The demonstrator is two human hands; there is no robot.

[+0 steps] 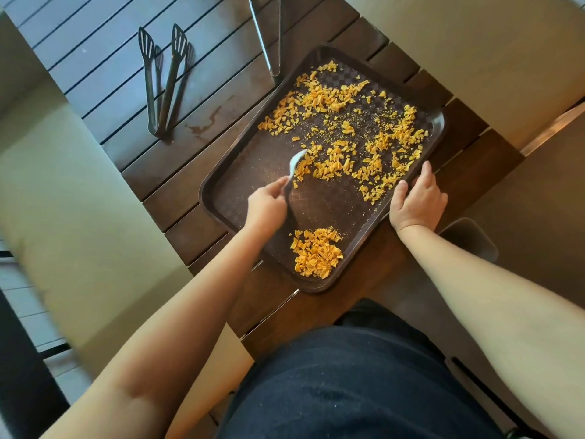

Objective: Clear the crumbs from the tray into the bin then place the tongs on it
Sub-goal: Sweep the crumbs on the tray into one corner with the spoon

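Two hands are working: our left hand [266, 202] is pinching a pale spoon [296, 164] and dragging crumbs [345, 131] toward a pile [316, 253] at the near corner of the tray [221, 198], while our right hand [416, 199] is gripping the tray's edge. Light, brittle crumbs are likely scattering easily, so we are favouring gentle strokes. Both tongs [163, 80] are lying on the slatted table [104, 58]; we are judging them stiff, best taken mid-handle.
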